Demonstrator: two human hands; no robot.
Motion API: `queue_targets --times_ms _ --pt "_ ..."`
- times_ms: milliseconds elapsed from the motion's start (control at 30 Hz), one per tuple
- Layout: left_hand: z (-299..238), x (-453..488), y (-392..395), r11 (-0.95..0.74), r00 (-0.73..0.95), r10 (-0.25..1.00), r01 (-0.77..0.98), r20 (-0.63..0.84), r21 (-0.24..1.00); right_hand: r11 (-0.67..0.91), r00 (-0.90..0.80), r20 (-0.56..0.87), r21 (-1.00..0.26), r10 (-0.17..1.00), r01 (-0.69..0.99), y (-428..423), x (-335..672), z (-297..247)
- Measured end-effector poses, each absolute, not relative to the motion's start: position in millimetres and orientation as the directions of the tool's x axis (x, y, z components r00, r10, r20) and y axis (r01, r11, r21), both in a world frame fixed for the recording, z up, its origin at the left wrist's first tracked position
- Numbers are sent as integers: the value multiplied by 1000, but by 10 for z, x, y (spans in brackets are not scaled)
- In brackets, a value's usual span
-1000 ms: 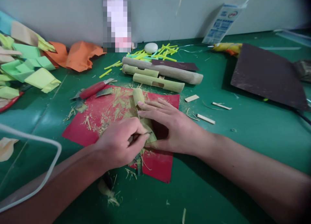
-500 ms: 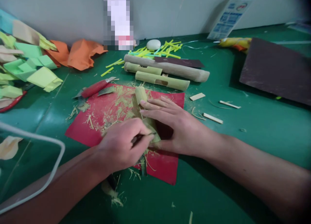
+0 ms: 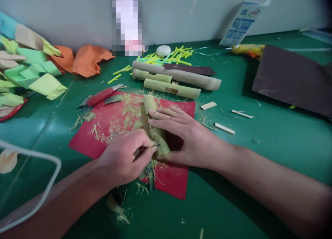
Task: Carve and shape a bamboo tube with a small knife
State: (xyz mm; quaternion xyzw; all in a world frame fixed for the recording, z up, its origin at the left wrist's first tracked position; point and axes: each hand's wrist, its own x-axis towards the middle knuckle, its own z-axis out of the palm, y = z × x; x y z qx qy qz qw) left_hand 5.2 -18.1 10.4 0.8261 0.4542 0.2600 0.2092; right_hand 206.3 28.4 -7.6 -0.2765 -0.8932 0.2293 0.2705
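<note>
While both forearms reach in over the green tabletop point(image 3: 212, 211), the pale bamboo piece point(image 3: 149, 105) lies between the hands. Its long axis runs away from the person, the far end leaning a little left. Right hand point(image 3: 178, 133) has the closer contact: fingers splayed over the middle, thumb at the near end, holding it down. Left hand point(image 3: 129, 152) comes in from the other side, curled and pinching a thin tool point(image 3: 157, 144); a dark tip shows against the near part of the piece (the rest is hidden in the fist, so I cannot say what it is).

Materials, large to small. Dark brown board point(image 3: 290, 78), flat, dusty, off to the right. Red sheet point(image 3: 176, 180) under the work, smooth where bare. Grey bamboo pole point(image 3: 186, 76), weathered, behind it; in front of that, two paler tubes point(image 3: 160, 85) with notches cut through the wall. Knife point(image 3: 100, 96) lying on the left, red rounded handle, short slanted blade. White egg-shaped object point(image 3: 163, 51) among yellow-green sticks point(image 3: 183, 54). Slivers point(image 3: 224, 128) to the right, straight-edged, pale. Finest: curled fibres and powdery shavings point(image 3: 124, 111), matted over the sheet's left half.
</note>
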Motion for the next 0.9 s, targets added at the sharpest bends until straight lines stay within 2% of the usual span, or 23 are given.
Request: queue_targets --times_ms 200,333,500,900 --pt "101 90 -136 -497 427 864 643 266 582 737 -699 353 -565 622 371 287 2054 -67" --pt "94 55 -152 -472 425 877 679 223 562 738 -703 348 -562 620 372 285 2055 -70" --pt "103 47 -130 -486 409 872 658 269 576 739 -699 353 -560 622 375 285 2053 -65" --pt "122 56 -122 -476 430 874 666 226 575 722 -700 329 -576 633 382 280 2060 -53"
